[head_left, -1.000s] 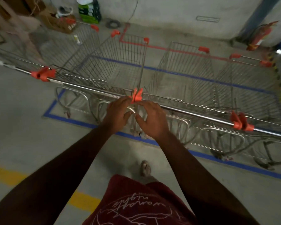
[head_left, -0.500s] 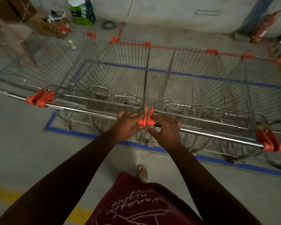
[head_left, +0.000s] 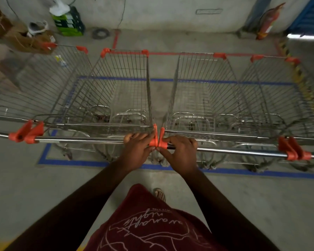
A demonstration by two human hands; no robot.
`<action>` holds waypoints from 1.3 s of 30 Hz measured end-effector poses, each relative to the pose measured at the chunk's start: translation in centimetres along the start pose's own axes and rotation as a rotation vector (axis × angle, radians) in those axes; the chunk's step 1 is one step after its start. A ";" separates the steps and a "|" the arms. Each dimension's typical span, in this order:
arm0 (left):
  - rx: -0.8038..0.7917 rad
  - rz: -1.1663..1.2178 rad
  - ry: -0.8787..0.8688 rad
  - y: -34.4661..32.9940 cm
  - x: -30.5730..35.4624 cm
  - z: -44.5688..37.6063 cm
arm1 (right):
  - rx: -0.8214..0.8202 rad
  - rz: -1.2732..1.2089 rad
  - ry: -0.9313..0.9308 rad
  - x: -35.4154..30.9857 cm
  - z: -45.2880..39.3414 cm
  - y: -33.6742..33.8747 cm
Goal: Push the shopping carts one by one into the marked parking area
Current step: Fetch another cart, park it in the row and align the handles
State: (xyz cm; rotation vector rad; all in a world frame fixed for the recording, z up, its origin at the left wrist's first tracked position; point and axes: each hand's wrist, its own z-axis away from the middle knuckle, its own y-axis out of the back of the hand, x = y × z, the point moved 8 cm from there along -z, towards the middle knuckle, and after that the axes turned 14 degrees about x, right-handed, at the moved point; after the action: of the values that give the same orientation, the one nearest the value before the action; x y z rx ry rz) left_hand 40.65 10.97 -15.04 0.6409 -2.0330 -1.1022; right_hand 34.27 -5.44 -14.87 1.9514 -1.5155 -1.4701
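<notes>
Several wire shopping carts stand side by side inside a blue taped rectangle [head_left: 98,162] on the concrete floor. My left hand [head_left: 137,148] grips the handle bar [head_left: 80,139] of the centre-left cart [head_left: 116,91], right at its orange end cap. Wrapped around the handle bar [head_left: 234,151] of the centre-right cart [head_left: 207,91] is my right hand [head_left: 180,153], beside that cart's orange cap. The two caps touch between my hands. Further carts sit at the far left [head_left: 34,87] and far right [head_left: 279,91].
A red tape line [head_left: 170,53] runs along the floor behind the carts. Cardboard boxes [head_left: 25,40] and a green crate [head_left: 69,24] stand at the back left, a red fire extinguisher [head_left: 266,22] at the back right. My foot [head_left: 159,193] is just outside the blue line.
The two middle carts' handles have drawn closer and lower in view and levelled out. Both hands have stayed on the bars at the touching orange caps.
</notes>
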 end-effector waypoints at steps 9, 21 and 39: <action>0.004 0.082 0.018 0.6 0.0 0.0 | -0.010 0.090 0.010 -0.7 -0.5 0.6; -0.079 0.135 -0.086 4.2 -0.6 3.5 | 0.031 0.312 -0.019 -6.1 2.3 2.7; 0.273 0.282 0.042 21.0 -13.9 17.8 | -0.015 -0.460 0.238 -30.9 9.9 -3.5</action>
State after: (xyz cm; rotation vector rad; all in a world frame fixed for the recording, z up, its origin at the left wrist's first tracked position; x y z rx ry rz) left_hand 33.45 40.21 -8.64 0.4851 -2.1758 -0.6501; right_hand 30.01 25.33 -5.05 2.4759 -0.9949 -1.3308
